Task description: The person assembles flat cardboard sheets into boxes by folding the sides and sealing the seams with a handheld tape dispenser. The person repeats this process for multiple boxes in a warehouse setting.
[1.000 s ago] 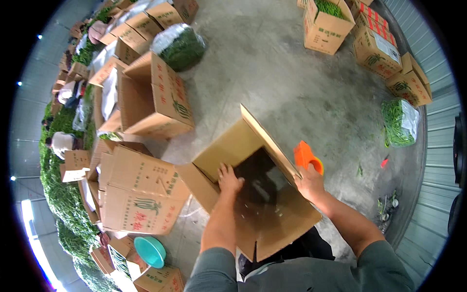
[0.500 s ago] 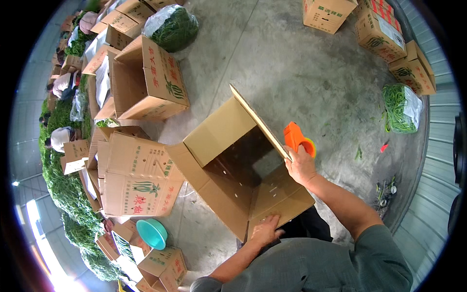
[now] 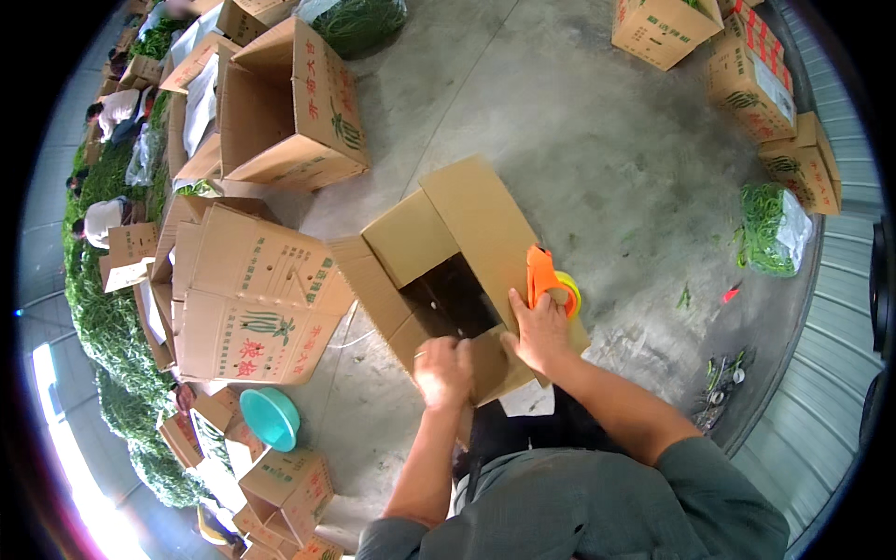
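In front of me stands a cardboard carton (image 3: 411,243) with its top flaps up or spread and its dark inside partly showing. My right hand (image 3: 543,331) lies against the carton's right side, its fingers closed about an orange tape dispenser (image 3: 541,271) with a yellow roll. Part of that grip is hidden. At the near left corner of the opening, my left hand (image 3: 443,371) is curled with a ring on one finger, closed on a flap; the fingertips are hard to see. A white patch (image 3: 529,399) shows at the carton's near edge.
Open cartons (image 3: 266,289) line my left, with a turquoise basin (image 3: 271,418) nearby. Behind them, people (image 3: 117,112) work at a long green heap of vegetables (image 3: 121,355). By the right wall are more cartons (image 3: 751,84) and a bag of greens (image 3: 773,229).
My left hand has risen from the near edge to the near left corner. The right hand and tape dispenser have moved left and slightly nearer. The right flap now leans outward.
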`<action>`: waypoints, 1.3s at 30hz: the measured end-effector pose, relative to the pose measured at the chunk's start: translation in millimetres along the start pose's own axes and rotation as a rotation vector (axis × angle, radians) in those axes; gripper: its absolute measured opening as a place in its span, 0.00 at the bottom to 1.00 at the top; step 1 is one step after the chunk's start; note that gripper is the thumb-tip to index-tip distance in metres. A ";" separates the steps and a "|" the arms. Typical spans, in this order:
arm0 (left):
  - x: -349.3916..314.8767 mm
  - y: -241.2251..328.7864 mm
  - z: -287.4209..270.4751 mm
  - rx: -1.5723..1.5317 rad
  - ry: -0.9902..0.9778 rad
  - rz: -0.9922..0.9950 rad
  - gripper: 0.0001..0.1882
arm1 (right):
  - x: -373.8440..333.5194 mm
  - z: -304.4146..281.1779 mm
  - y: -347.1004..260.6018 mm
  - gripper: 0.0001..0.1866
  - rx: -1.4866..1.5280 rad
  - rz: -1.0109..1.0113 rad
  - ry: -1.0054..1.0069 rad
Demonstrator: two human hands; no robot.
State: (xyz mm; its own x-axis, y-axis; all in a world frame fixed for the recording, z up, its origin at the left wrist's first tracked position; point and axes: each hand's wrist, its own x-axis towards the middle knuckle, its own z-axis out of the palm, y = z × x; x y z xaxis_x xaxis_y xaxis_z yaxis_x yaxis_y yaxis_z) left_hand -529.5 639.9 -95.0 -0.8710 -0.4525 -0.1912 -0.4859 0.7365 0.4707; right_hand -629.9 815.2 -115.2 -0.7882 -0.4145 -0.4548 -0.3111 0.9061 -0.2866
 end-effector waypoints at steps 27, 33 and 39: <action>-11.9 1.1 153.1 -0.082 -0.698 -0.481 0.21 | 33.6 -1.8 -8.7 0.16 0.955 -0.265 0.234; -18.5 -31.0 150.0 -0.063 -0.846 -0.202 0.16 | 44.0 70.4 -22.2 0.13 1.096 -0.191 0.208; 95.7 -86.0 76.8 -1.427 -0.650 -0.786 0.22 | 24.2 86.0 -1.2 0.13 0.990 -0.268 0.281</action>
State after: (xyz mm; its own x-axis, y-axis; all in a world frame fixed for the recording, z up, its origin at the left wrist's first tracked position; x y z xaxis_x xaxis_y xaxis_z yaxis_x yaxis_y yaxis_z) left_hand -576.6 571.8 -219.9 -0.5389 0.0666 -0.8397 -0.6414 -0.6786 0.3578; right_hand -602.9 796.8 -198.4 -0.8917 -0.4413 -0.1006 -0.0216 0.2633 -0.9645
